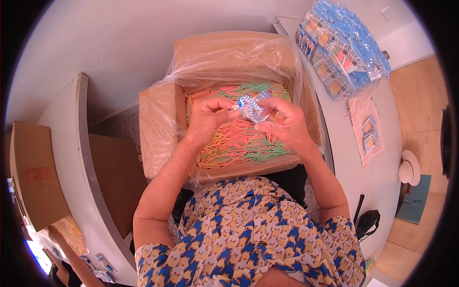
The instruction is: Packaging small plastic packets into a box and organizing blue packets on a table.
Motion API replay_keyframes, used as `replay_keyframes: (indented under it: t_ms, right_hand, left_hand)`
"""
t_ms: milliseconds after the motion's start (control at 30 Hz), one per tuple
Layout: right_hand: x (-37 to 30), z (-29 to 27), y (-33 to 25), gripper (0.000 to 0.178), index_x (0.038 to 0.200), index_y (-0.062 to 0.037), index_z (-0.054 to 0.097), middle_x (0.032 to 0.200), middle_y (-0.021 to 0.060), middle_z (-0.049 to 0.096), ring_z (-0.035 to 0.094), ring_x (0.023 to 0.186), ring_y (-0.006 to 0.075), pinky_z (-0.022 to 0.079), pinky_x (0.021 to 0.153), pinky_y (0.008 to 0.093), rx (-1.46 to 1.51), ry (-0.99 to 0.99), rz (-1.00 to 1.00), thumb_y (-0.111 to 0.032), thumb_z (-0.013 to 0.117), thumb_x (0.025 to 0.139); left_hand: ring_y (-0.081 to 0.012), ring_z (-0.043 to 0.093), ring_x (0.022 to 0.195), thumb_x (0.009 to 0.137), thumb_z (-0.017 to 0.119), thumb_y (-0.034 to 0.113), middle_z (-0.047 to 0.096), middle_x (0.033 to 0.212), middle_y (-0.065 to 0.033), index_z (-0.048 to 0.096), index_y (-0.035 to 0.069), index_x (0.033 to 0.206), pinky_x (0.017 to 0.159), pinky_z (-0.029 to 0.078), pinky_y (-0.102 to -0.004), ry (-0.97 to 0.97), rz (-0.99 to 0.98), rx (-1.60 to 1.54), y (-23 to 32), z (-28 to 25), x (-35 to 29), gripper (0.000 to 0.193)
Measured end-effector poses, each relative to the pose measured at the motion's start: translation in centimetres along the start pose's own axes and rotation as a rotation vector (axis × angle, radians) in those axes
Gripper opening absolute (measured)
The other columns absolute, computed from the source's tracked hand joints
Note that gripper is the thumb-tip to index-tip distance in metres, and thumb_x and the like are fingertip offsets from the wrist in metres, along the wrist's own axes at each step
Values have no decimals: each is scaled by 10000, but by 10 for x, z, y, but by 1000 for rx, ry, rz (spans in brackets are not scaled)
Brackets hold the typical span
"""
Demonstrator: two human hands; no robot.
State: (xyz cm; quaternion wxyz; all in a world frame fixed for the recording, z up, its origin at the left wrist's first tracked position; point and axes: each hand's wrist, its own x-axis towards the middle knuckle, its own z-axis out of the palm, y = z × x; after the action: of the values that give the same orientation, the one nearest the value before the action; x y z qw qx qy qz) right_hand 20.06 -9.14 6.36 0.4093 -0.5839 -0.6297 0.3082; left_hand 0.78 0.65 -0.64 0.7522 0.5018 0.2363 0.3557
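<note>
Between my hands is a small clear plastic packet [252,109] with a blue-and-white striped edge. My left hand [209,117] pinches its left corner between thumb and fingers. On the other side, my right hand [287,123] grips the crinkled plastic. Whether anything is inside the packet, I cannot tell. Both hands are above an open cardboard box [234,52] lined with thin clear plastic. Many thin sticks [239,141] in pink, yellow and green lie loose in it, partly hidden by my hands and forearms.
At the upper right, a big clear bag [342,50] full of striped packets stands on a white table [351,191]. Two small packets [369,134] lie on a pink cloth [358,112]. A black pouch [368,222] is nearer. At left are a cardboard box [38,177] and another person's arm [71,253].
</note>
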Motion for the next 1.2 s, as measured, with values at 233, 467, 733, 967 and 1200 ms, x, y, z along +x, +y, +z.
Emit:
replay_keyframes:
  t_ms: [233,467,733,967,1200]
  right_hand:
    - [16,0,-33,317,1042,0,620,993,41,619,548,870,120,441,805,280,72,-13,-35,-152,694,773]
    - [39,-5,-44,157,959,5,649,826,20,635,558,776,59,442,706,217,8,-122,142,-109,605,859]
    - [65,68,40,133,848,-24,664,778,87,640,607,691,206,484,626,336,-248,-414,-20,-148,623,825]
    - [56,160,74,99,769,-31,641,843,162,626,624,791,332,495,705,425,-593,-597,-209,-109,579,779]
    - [58,184,72,140,814,-37,698,930,121,668,641,920,273,519,705,370,-965,-793,-430,-112,592,763]
  left_hand:
    - [-136,596,930,755,703,-39,670,968,-52,728,46,870,833,484,-279,-57,119,77,8,-1,-2,145]
    - [-135,596,916,762,703,-28,668,958,-52,734,64,882,819,485,-274,-54,97,121,34,-11,-14,155]
    - [-121,588,900,777,695,-21,665,993,-56,723,8,866,784,467,-261,197,180,146,63,-66,-29,98]
    - [-107,570,891,782,704,-15,657,977,-37,724,9,862,796,452,-253,316,228,142,75,-91,-51,86]
    - [-93,557,867,785,711,0,647,953,-18,729,19,877,781,437,-240,370,146,126,72,-93,-58,95]
